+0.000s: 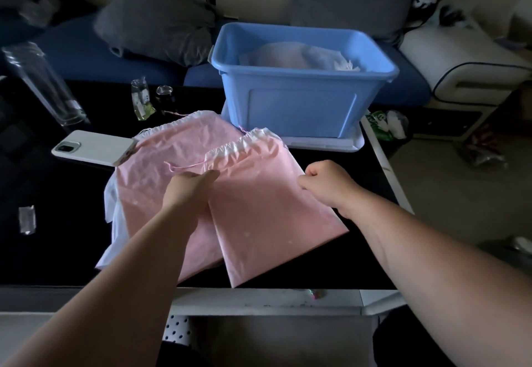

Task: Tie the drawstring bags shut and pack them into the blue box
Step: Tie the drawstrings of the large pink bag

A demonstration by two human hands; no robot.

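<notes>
Gripping the front bag (267,217) by both side edges, just below its gathered white mouth. Lies flat on the black table (66,208), with its long axis running from the mouth at 11 o'clock to the bottom at 5 o'clock, and overlaps the rear bag (161,159) on the 9 o'clock side. Looks not yet drawn shut, with the pink drawstring (184,168) looping out toward 9 o'clock, just beside the left hand (191,186). Closing that left hand on the left edge, thumb against fingers; cannot tell whether on film, cord or both. Pinching the right edge at 3 o'clock with the right hand (326,184), curled into a fist, knuckles up. Reaching in from 6 o'clock with both forearms, one to each side, neither nearer than the other. Facing the blue box (302,107) at 12 o'clock, just past the mouth, with pale packed bags (288,55) already inside. Likely calling next for a pull on the cord across the axis. Touching the rear bag at 10 o'clock, a white phone (92,148).
</notes>
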